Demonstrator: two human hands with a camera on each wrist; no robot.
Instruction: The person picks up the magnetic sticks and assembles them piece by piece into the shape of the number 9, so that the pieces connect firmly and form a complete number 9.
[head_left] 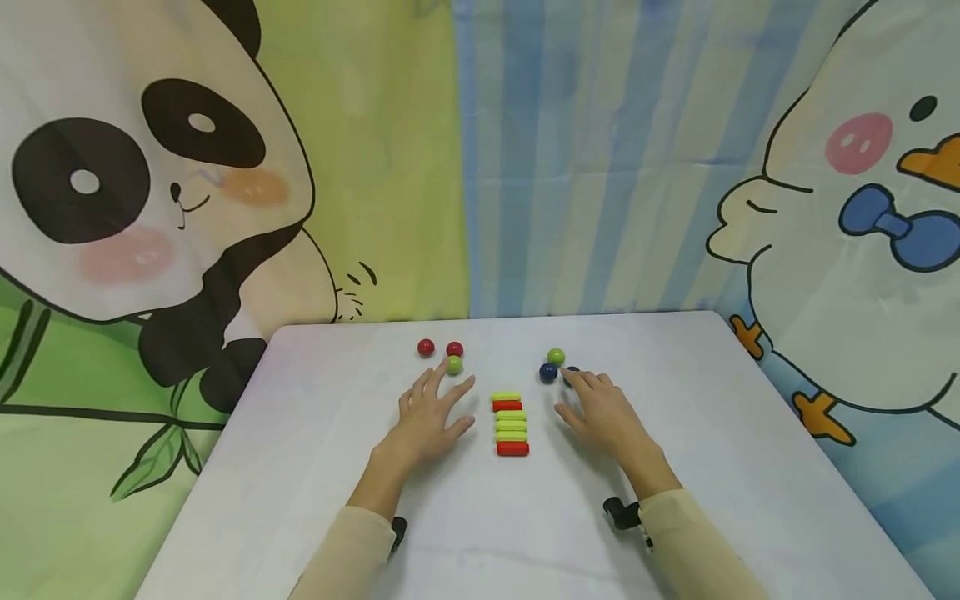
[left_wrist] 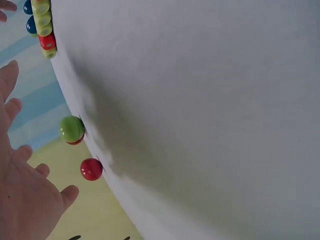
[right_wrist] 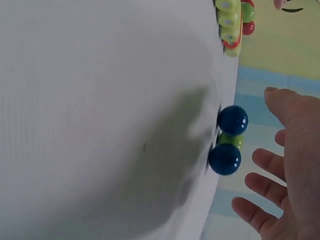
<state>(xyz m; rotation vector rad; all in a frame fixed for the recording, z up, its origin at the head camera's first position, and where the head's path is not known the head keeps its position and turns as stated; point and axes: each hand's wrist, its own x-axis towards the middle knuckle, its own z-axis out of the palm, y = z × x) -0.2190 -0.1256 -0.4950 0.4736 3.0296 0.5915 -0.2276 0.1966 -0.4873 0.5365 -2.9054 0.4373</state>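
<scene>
My left hand (head_left: pixel 424 418) hovers over the table with fingers spread, holding nothing. Its fingertips are close to a green ball (head_left: pixel 453 365), which sits by two red balls, one at the left (head_left: pixel 426 347) and one behind it (head_left: pixel 454 348). On the other side, my right hand (head_left: pixel 606 417) is also spread and holds nothing. Near its fingertips are a dark blue ball (head_left: pixel 548 372), a second blue ball (right_wrist: pixel 225 159) partly covered by the fingers in the head view, and a green ball (head_left: pixel 556 357). Between the hands lies a column of short yellow-green and red rods (head_left: pixel 512 426).
The balls and rods rest on a white table (head_left: pixel 315 500) with rounded back corners. Right behind its far edge hangs a cloth backdrop (head_left: pixel 375 167) with a panda and a white bird. A dark wrist device (head_left: pixel 622 513) shows at the right cuff.
</scene>
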